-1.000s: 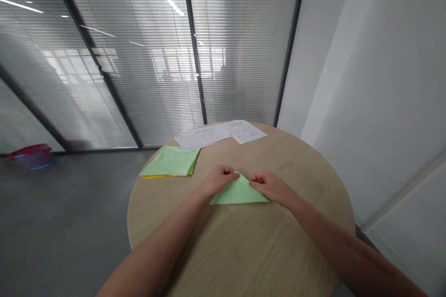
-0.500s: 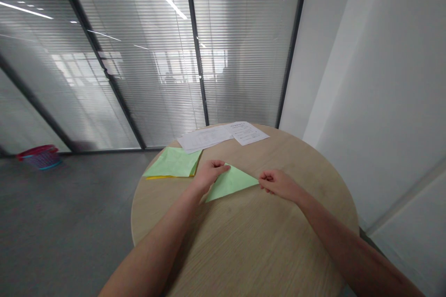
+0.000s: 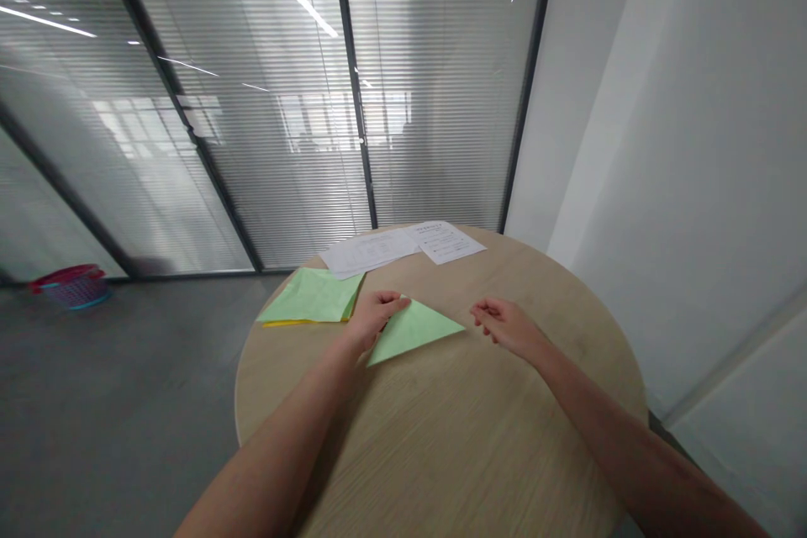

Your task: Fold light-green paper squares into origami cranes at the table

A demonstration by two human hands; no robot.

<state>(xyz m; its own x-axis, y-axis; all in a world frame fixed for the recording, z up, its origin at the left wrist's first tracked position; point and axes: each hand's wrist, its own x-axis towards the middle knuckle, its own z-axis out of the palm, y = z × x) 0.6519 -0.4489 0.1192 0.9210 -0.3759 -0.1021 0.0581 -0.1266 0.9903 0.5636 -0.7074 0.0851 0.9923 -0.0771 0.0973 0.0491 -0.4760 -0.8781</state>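
A light green sheet of paper (image 3: 419,329), folded into a triangle, lies on the round wooden table (image 3: 441,437). At its upper left edge my left hand (image 3: 373,318) grips it, thumb on top and the other fingers partly hidden. The paper's right tip points toward my right hand (image 3: 501,321), which hovers just beyond it without touching. That hand is empty, its fingers loosely bent and slightly apart. Left of my left hand lies a stack of green paper (image 3: 313,294) with a yellow edge showing underneath.
Printed white sheets (image 3: 371,252) lie at the table's far edge, one overlapping the green stack. Beyond stands a glass partition with blinds (image 3: 435,101). A white wall (image 3: 712,185) rises on the right. A red and blue basket (image 3: 74,287) sits on the floor at left.
My right hand has let go of the triangle's right tip and moved slightly up and to the right. My left hand still grips the paper.
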